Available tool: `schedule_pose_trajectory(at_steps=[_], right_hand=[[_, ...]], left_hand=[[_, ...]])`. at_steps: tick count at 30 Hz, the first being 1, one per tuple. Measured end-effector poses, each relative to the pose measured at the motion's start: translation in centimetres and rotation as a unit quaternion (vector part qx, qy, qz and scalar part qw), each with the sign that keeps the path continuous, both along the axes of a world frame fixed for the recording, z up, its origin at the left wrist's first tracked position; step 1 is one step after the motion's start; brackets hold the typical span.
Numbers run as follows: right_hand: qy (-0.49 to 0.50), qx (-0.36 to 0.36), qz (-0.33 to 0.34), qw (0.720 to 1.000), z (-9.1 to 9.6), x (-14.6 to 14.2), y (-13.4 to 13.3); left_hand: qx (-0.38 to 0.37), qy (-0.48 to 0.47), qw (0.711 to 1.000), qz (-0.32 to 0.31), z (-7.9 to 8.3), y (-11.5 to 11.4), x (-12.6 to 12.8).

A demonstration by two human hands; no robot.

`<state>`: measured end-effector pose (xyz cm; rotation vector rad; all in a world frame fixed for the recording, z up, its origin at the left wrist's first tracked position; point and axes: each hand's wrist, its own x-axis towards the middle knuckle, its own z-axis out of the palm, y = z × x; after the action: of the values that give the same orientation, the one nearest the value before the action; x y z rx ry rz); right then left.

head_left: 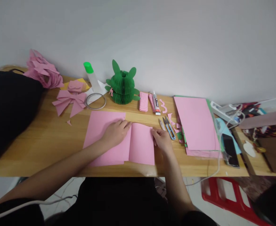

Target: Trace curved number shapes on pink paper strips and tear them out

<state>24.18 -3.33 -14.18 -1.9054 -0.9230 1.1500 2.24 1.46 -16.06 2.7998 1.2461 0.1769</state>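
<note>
A creased sheet of pink paper (141,146) lies in front of me, its right part slightly raised from the fold. My left hand (116,132) rests flat on the left part of it, fingertips close to the crease. Pinched at the sheet's upper right edge is my right hand (161,138), thumb on top and the other fingers partly hidden. Under the left part another pink sheet (97,121) shows at the top and left. Blue thread snips (170,129) and a small pen-like tool (162,124) lie just beyond my right hand.
A green honeycomb paper figure (122,89), a glue tube (156,103) and a green-capped bottle (92,75) stand or lie along the back. Left are a tape ring (96,101), a pink paper bow (69,101) and a black bag (13,110). Right are stacked sheets (196,124) and a phone (230,150).
</note>
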Motion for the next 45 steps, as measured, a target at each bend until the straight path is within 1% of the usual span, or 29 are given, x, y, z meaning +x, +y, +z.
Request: schedule_pose_trajectory(at_steps=[4,7,12,16,19,22,27,31,34,37,41,45], right_hand=[[-0.018,-0.016,-0.013,1.000,-0.1,-0.4,-1.0],[-0.039,-0.020,-0.039,0.998,-0.2,-1.1,-1.9],[-0.078,0.002,-0.088,0.993,-0.1,-2.5,-2.9],[-0.075,0.014,-0.115,0.990,-0.1,-2.8,-3.7],[-0.042,0.015,-0.131,0.990,-0.2,-2.8,-4.2],[0.025,0.005,-0.139,0.990,0.1,-2.8,-4.0],[0.148,-0.014,-0.117,0.982,1.4,-2.7,-3.3],[0.209,-0.016,-0.096,0.973,1.9,-2.6,-3.3],[0.228,-0.014,-0.100,0.968,1.5,-2.5,-3.6],[0.236,-0.011,-0.116,0.965,0.8,-2.6,-4.0],[0.230,-0.008,-0.140,0.963,-0.2,-2.9,-4.5],[0.220,-0.013,-0.160,0.962,-0.7,-3.1,-4.9]], left_hand=[[0.005,0.031,1.000,-0.004,0.0,-0.2,0.0],[-0.003,0.050,0.999,-0.010,0.1,-0.3,0.2],[-0.022,0.068,0.997,-0.014,0.8,-0.5,0.4],[-0.034,0.071,0.997,-0.008,1.2,-0.7,0.5],[-0.041,0.069,0.997,-0.003,1.4,-0.7,0.6],[-0.045,0.060,0.997,-0.001,1.6,-0.5,0.5],[-0.042,0.040,0.998,0.002,1.6,-0.3,0.3],[-0.033,0.028,0.999,0.018,1.3,-0.6,0.3],[-0.029,0.018,0.999,0.025,1.1,-0.9,0.4],[-0.030,0.013,0.999,0.026,1.1,-0.9,0.4],[-0.034,0.008,0.999,0.025,1.1,-0.9,0.3],[-0.036,0.006,0.999,0.031,1.1,-0.9,0.3]])
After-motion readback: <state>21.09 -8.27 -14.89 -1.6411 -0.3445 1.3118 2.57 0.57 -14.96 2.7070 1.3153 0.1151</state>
